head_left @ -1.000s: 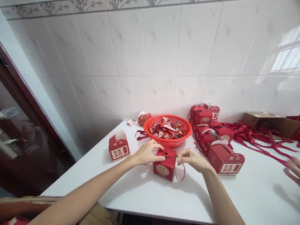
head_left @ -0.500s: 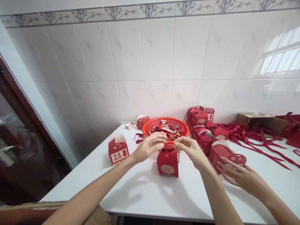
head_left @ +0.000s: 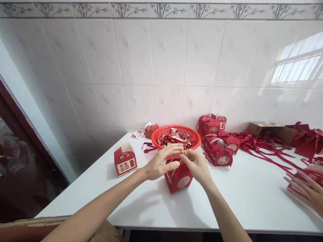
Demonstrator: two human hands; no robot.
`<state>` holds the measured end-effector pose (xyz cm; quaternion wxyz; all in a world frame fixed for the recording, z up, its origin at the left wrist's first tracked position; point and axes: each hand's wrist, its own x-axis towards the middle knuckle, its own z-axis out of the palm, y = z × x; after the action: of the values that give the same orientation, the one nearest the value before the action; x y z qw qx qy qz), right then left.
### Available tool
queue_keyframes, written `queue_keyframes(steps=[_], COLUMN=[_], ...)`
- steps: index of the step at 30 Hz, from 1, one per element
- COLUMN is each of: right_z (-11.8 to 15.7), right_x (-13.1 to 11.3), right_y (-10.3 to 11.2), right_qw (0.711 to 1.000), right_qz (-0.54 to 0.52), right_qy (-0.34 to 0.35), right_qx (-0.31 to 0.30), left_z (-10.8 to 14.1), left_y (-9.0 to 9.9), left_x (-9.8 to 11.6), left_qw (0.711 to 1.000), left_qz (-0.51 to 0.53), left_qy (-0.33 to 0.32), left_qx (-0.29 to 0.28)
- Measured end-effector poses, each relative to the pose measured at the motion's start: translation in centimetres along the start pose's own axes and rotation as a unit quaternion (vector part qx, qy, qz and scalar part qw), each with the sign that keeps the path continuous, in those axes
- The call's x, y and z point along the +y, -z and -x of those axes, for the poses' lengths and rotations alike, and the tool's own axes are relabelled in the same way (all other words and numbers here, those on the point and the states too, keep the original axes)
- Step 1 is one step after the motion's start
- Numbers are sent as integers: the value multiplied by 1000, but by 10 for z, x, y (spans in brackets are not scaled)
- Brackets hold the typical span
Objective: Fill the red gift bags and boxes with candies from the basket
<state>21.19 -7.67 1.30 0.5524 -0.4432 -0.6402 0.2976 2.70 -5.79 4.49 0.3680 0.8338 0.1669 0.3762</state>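
A red gift box (head_left: 178,183) with a round gold emblem stands at the middle of the table, turned at an angle. A thin tan cord (head_left: 174,170) comes up from its top. My right hand (head_left: 196,166) pinches the cord just above the box. Fingertips of my left hand (head_left: 161,163) meet the right ones at the cord, its thumb lower, beside the box top; the exact grip is partly hidden. Behind the hands, a red plastic basket (head_left: 154,138) holds wrapped sweets (head_left: 174,137).
Another red box (head_left: 125,161) stands at left on the white table (head_left: 234,198). Several red boxes (head_left: 222,156) are stacked right of the basket. Red ribbons (head_left: 254,144) spill from a cardboard box (head_left: 263,127). At the right edge another person's hand (head_left: 306,191) rests on a red box.
My hands have come together at the cord, and the box beneath has turned and tilted slightly. The other person's hand has moved right, taking a red box from the stack's front.
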Motion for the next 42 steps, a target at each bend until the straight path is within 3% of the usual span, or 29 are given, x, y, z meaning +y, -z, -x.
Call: queue_keyframes(steps=[6,11,17,19,21,27,30,37,42], right_z=[16,25,18,9,-5,-58,-70,-58,-43], right_x=[-13,-15,24,41,57,87,97,101,83], right_y=[25,86,182,205,219,232,233,231,212], right_qw=[993,968,895,874,871,873,873,845,855], right_qz=[-29,4,206,275,288,335,338,366,360], right_qy=[20,9,-6,-4,3,-53,-78,-101,-31], right_qx=[114,253,397,402,399,350,343,376,372], left_z=[1,2,1,0,0,-1,-1,-4,-4], left_y=[4,5,4,4,4,5,8,17,58], left_x=[3,0,-4,-4,-5,-6,-5,-1,16], left_qw=[998,996,995,994,993,991,990,985,963], left_qz=[-54,-65,-63,-65,-71,-93,-100,-139,-234], left_qy=[-7,43,77,85,91,93,102,100,58], left_qx=[25,34,15,8,4,-1,5,26,117])
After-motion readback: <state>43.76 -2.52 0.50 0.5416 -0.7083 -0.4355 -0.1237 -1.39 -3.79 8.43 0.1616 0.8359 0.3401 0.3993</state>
